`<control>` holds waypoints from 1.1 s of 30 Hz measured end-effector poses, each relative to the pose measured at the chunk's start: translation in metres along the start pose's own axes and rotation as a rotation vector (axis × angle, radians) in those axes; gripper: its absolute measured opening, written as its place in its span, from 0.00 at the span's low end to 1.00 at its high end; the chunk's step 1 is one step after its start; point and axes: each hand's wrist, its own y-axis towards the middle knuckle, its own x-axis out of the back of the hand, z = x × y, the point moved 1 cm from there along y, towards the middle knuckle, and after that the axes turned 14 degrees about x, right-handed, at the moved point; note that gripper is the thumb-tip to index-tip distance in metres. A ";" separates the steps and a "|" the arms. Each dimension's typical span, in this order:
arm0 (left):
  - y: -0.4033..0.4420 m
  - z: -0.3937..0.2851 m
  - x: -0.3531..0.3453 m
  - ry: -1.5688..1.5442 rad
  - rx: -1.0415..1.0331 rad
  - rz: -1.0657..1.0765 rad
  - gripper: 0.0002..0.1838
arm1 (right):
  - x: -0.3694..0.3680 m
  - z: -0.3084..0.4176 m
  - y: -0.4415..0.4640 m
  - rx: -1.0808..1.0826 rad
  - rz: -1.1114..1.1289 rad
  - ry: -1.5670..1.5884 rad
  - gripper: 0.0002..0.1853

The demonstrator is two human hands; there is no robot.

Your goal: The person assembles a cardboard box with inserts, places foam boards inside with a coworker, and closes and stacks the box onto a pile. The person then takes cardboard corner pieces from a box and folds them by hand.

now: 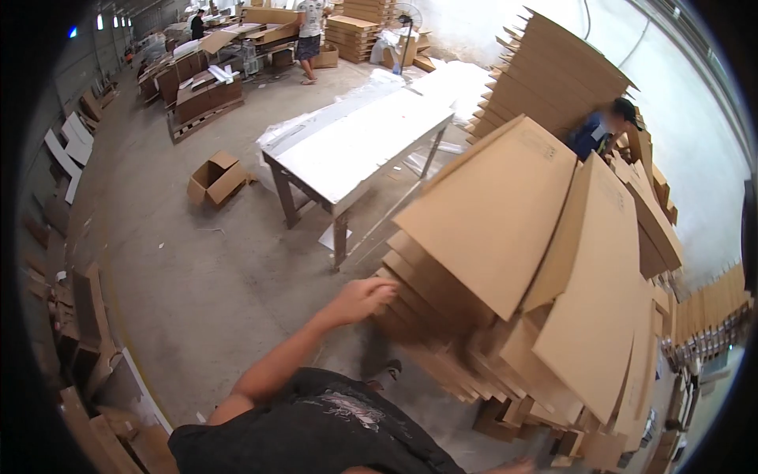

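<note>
My left hand (pixel 363 301) is beside the left edge of a tall pile of flat cardboard cartons (pixel 430 296), its fingers curled in with nothing visible in them. Whether the fingertips touch the pile I cannot tell. Large brown cardboard sheets lie on top, one on the left (pixel 493 213) and one on the right (pixel 596 292), tilted and overlapping. Only a blurred sliver of my right hand (pixel 515 467) shows at the bottom edge, below the pile; its fingers cannot be made out.
Left of the pile stands a white-topped table (pixel 355 146). An open cardboard box (pixel 217 180) sits on the floor. Behind the pile a person in a dark cap (pixel 588 136) bends near more stacked cardboard (pixel 553 75). Another person (pixel 309 35) stands farther back by benches.
</note>
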 end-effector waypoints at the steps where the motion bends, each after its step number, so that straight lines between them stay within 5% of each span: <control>1: -0.017 0.051 0.037 -0.069 0.044 -0.119 0.21 | -0.001 0.018 -0.043 0.005 0.049 0.002 0.24; 7: -0.210 0.276 0.228 -0.014 0.397 -0.656 0.22 | -0.054 0.128 -0.345 -0.201 0.866 0.202 0.25; 13: -0.340 0.344 0.363 0.008 0.630 -0.936 0.24 | -0.116 0.221 -0.538 -0.474 1.686 0.424 0.25; 15: -0.367 0.368 0.400 -0.022 0.680 -0.954 0.25 | -0.147 0.274 -0.544 -0.538 1.759 0.533 0.25; 16: -0.370 0.381 0.419 -0.086 0.697 -0.974 0.25 | -0.152 0.311 -0.521 -0.179 1.778 0.333 0.23; 17: -0.367 0.390 0.439 -0.155 0.712 -0.996 0.25 | -0.193 0.271 -0.543 -0.473 1.656 0.501 0.20; 19: -0.361 0.408 0.479 -0.120 0.729 -0.952 0.26 | -0.196 0.349 -0.497 -0.691 1.565 0.357 0.19; 23: -0.331 0.460 0.546 0.096 0.858 -0.833 0.29 | -0.245 0.414 -0.504 -0.671 1.596 0.261 0.22; 27: -0.286 0.465 0.607 0.142 1.073 -0.652 0.28 | -0.338 0.460 -0.604 -0.691 1.592 0.183 0.20; 33: -0.217 0.464 0.716 0.312 1.221 -0.500 0.30 | -0.484 0.765 -0.752 -0.652 1.827 0.436 0.19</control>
